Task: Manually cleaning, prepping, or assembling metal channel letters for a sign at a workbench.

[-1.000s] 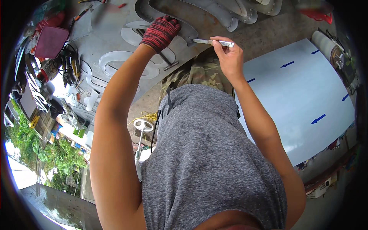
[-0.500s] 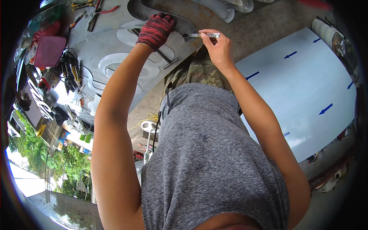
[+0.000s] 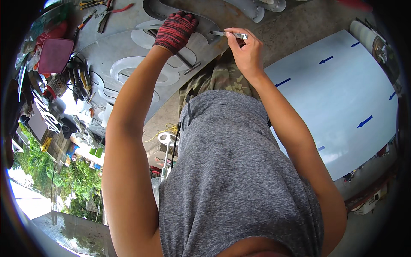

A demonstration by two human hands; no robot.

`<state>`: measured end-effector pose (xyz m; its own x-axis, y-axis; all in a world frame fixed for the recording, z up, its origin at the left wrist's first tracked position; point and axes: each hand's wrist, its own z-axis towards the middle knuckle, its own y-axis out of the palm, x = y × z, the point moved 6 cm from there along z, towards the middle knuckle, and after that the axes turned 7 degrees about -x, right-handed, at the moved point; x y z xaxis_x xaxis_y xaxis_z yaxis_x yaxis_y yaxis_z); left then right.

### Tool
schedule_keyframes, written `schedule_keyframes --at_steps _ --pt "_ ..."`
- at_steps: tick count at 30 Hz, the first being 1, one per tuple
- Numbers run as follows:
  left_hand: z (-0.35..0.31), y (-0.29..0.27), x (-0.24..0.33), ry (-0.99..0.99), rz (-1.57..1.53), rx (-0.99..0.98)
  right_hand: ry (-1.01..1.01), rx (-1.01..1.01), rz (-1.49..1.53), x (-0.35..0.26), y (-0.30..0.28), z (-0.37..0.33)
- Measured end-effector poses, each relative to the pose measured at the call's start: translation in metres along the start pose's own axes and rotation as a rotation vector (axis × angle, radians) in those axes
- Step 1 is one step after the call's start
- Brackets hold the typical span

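Note:
My left hand [image 3: 176, 32], in a red and black knit glove, has its fingers curled over the edge of a curved grey metal piece [image 3: 207, 25] with a raised rim. A dark metal bar with a T-shaped end [image 3: 192, 68] passes beneath this hand. My bare right hand [image 3: 248, 51] pinches a slim silver tool [image 3: 219, 33] between thumb and fingers. Its dark tip is beside the near end of the curved piece; whether they touch I cannot tell. Flat, pale letter-like cutouts [image 3: 122, 68] lie on the grey metal worktop [image 3: 100, 47] around my left wrist.
Red-handled pliers [image 3: 115, 10] and other hand tools lie at the far left. A dark red rectangular thing [image 3: 55, 55] and tangled cables [image 3: 77, 79] are at the left. At the right is a large pale sheet [image 3: 334, 98] with blue arrows; a white fan-like object [image 3: 167, 138] stands below the worktop.
My right hand has moved slightly up and to the right, and the tool's tip has shifted with it. My left hand stays almost in place.

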<state>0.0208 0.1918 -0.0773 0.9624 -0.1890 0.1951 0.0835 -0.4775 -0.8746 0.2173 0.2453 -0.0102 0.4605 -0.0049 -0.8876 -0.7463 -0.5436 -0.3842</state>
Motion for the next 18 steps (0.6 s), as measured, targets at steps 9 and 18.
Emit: schedule_keyframes --at_steps 9,18 --pt "0.0027 0.0005 0.0006 0.015 -0.020 0.026 0.022 -0.020 -0.029 0.0058 0.0032 0.0030" --pt "0.0021 0.0007 0.0007 0.015 0.002 0.012 0.021 -0.057 -0.003 0.0079 0.0064 0.0016"
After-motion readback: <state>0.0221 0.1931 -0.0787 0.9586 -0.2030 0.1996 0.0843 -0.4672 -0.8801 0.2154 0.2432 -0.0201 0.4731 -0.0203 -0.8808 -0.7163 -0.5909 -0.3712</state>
